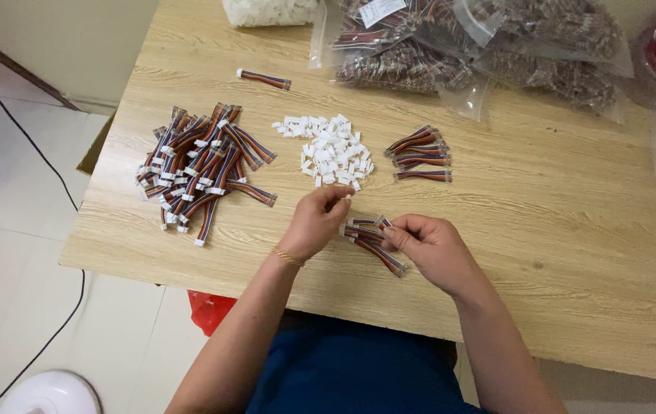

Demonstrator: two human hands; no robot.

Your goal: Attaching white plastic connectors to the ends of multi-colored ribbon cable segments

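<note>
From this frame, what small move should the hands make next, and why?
Probably bring the left hand and its white connector down onto a free wire end in the bundle held by the right hand; the two are apart.

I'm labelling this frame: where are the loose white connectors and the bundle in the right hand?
white connectors (334,151), head view, middle of the pile.
wire bundle (378,247), head view, middle of the wires.

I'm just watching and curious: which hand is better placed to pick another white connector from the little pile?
Probably the left hand. Its fingertips are just below the pile of white connectors and pinch only something small and white, while the right hand sits farther away, gripping a bundle of coloured wires.
</note>
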